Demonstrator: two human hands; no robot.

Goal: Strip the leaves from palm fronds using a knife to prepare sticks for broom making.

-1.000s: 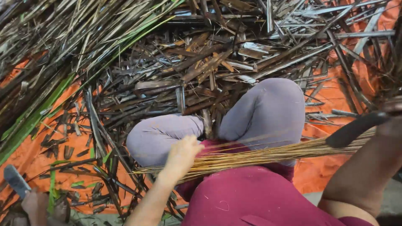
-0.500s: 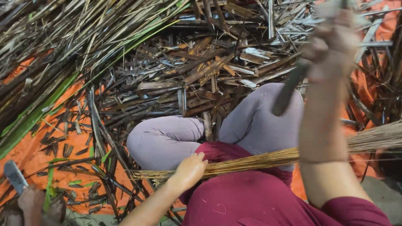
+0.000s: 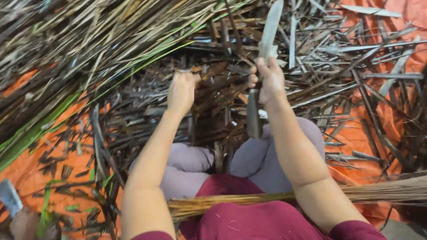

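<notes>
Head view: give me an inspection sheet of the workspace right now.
Surface: orange sheet on the ground, mostly covered.
Job's things: knife, blade pointing away; bundle of thin sticks across the lap.
Clutter: heap of dry leaf strips; long leaves, some green, at left.
Grippers: right hand gripping the knife; left hand closed among the strips, contents hidden.
Cables: nothing seen.
Surroundings: a second blade at lower left.
</notes>
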